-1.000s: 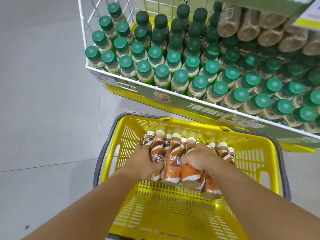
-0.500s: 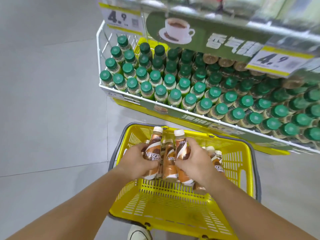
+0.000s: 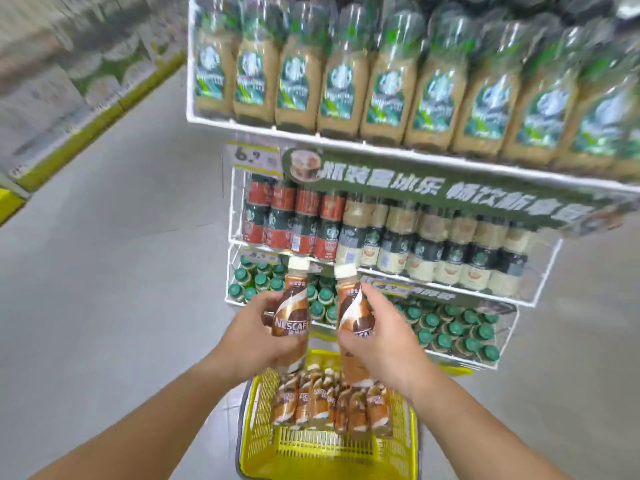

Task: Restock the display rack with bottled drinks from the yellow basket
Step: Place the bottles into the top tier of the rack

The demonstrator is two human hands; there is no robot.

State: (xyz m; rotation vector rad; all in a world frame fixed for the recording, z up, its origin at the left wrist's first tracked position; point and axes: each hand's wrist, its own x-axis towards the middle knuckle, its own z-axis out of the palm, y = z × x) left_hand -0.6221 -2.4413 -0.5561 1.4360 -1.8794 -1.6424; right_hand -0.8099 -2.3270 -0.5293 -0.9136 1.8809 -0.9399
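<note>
My left hand (image 3: 254, 336) grips a brown Nescafe bottle (image 3: 292, 308) with a cream cap, held upright. My right hand (image 3: 382, 336) grips a second, more orange Nescafe bottle (image 3: 351, 306), also upright. Both are raised above the yellow basket (image 3: 325, 452) on the floor, which holds several more Nescafe bottles (image 3: 329, 403) in a row. Straight ahead stands the white wire display rack (image 3: 408, 150), its tiers filled with bottled coffee drinks.
The rack's top tier carries tan bottles with green labels (image 3: 384, 95), the middle tier red and cream bottles (image 3: 381, 244), the low tier green-capped bottles (image 3: 453, 327). A price tag (image 3: 252, 155) reads 6.9. Grey floor (image 3: 104, 271) lies to the left, with blurred shelving (image 3: 62, 81) beyond.
Both hands have lifted one bottle each up out of the basket. My view has tilted up, so the rack's upper tiers now show.
</note>
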